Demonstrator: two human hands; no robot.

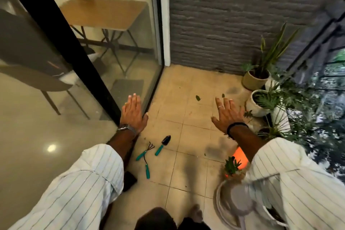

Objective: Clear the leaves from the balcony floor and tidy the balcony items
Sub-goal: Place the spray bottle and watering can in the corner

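Beige tiled floor point(188, 136) holds small green leaves point(197, 98) (two); left hand point(133, 113), right hand point(227, 115) spread flat.

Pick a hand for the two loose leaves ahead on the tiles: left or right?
Right, probably. The right hand is open and empty, and both leaves, and, lie just beyond its fingertips. The left hand, also open, is over by the glass door.
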